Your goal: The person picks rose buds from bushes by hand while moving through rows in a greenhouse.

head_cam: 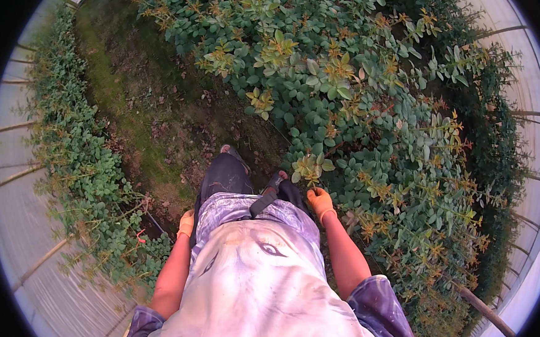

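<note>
My right hand [322, 203], in an orange glove, is at the near edge of a leafy bush that looks like a rose. Its fingertips are closed together at the stem of a young rose shoot [311, 167] with yellow-green and bronze leaves. Beside my left thigh hangs my left hand [186, 222], gloved in orange too. Its fingers are partly hidden by my leg and clothing, so their pose and anything in them cannot be made out. Low foliage [151, 254] grows just left of that forearm.
A dense rose bed [374, 128] fills the right side. Another plant row [80, 157] runs along the left, with a red tie [141, 236]. Between them lies a mossy soil path [152, 129] with dry leaves. Plastic sheeting [16, 153] on poles encloses both sides. A pole [484, 309] slants at lower right.
</note>
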A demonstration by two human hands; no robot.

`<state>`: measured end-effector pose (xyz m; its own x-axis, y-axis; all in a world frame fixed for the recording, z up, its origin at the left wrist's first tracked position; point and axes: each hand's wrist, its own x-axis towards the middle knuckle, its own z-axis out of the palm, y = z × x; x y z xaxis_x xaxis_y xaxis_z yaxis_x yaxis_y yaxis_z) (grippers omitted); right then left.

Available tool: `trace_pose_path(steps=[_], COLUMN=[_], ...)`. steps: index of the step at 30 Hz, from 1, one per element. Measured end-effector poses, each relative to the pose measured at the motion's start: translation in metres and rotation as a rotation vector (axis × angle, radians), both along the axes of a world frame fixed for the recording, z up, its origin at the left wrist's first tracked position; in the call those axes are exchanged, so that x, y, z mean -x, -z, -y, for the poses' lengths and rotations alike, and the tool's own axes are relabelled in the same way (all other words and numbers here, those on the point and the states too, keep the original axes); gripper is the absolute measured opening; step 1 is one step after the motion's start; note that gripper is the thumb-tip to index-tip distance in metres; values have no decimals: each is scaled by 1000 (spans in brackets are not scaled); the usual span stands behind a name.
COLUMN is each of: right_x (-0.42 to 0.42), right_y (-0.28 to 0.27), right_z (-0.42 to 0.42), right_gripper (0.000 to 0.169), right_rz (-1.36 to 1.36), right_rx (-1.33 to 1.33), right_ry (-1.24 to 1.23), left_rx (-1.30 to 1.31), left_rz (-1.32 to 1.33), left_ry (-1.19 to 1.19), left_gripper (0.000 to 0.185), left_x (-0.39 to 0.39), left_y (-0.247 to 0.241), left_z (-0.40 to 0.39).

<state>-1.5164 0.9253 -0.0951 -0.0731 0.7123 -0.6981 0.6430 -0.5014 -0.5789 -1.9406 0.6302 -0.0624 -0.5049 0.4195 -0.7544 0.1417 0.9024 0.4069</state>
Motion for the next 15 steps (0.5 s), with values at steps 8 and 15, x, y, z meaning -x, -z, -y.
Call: trace_pose_path(steps=[8,15], right_x=[122,213], right_y=[-21,-22], right_z=[1,-28], right_gripper=[44,33], right_rz=[-157,-242], right_rx=[-56,241], right_ry=[-219,281], left_rx=[276,-169], left_rz=[-27,160], left_ry=[138,-343], left_gripper=[46,36], left_x=[81,197], left_y=[25,-4], left_z=[71,-2])
